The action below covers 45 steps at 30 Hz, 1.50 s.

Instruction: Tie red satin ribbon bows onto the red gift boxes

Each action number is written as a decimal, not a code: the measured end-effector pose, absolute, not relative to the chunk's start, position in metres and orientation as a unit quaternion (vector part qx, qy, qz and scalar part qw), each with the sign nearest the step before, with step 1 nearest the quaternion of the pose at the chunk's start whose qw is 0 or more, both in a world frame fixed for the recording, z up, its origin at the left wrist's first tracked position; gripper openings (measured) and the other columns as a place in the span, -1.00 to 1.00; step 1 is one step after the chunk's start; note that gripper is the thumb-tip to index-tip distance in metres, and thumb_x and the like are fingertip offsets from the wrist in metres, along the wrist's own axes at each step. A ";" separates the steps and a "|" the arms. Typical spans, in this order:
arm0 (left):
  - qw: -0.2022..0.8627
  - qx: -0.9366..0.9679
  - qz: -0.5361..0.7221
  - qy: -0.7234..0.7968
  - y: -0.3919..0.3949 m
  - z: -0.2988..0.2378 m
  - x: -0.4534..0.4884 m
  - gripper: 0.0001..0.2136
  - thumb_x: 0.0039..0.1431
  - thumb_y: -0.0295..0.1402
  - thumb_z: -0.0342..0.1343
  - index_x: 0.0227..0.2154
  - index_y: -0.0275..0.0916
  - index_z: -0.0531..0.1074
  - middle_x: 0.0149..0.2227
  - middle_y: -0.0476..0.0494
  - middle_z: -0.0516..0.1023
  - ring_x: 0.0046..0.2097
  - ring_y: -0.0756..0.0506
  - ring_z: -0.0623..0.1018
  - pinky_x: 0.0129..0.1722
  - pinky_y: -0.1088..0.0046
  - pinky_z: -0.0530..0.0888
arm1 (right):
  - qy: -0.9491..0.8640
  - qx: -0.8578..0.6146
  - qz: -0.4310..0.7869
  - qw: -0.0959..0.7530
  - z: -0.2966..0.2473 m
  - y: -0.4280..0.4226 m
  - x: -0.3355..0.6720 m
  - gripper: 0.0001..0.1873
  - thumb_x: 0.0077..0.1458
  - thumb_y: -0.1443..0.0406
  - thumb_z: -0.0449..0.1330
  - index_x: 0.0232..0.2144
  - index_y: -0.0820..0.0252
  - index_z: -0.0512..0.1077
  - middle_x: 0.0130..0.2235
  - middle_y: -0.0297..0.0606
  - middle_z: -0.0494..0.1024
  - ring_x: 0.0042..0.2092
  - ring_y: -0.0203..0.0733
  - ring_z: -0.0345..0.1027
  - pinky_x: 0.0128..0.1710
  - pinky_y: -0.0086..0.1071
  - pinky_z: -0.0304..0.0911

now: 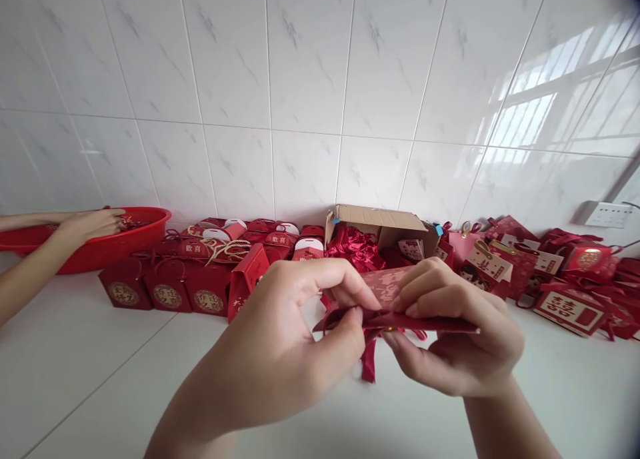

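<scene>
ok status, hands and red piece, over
Left hand and right hand pinching red patterned piece. Ribbon hanging below. Cardboard box behind; another person's hand at red basin.

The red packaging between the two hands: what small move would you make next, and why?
Probably steady the red packaging with the right hand and gently draw the ribbon snug with the left hand. The right hand's fingers and thumb already clamp the edge, the left thumb and forefinger pinch close by, and a ribbon tail hangs loose below.
</scene>
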<state>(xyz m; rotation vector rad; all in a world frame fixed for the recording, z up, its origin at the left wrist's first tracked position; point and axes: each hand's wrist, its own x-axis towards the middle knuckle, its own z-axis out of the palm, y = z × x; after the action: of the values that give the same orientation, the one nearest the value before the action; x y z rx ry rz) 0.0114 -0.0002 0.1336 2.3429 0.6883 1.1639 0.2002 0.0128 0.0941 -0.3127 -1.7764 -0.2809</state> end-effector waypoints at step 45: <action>0.359 0.764 0.508 0.171 0.011 0.124 0.025 -0.67 0.32 -0.31 -0.16 -0.43 -0.20 0.47 -0.25 -0.08 0.50 -0.04 -0.09 0.43 0.09 0.40 0.26 | -0.754 -0.196 -0.006 0.627 0.095 0.012 0.199 -0.69 -0.09 0.49 0.28 -0.24 0.14 0.49 -0.32 -0.27 0.56 -0.34 -0.20 0.39 -0.32 -0.21 0.29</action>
<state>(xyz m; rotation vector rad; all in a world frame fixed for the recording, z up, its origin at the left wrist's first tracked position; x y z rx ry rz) 0.0248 0.0108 0.1239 1.9713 0.4398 1.3103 0.1994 0.0119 0.0947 -0.4494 -1.7290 -0.0134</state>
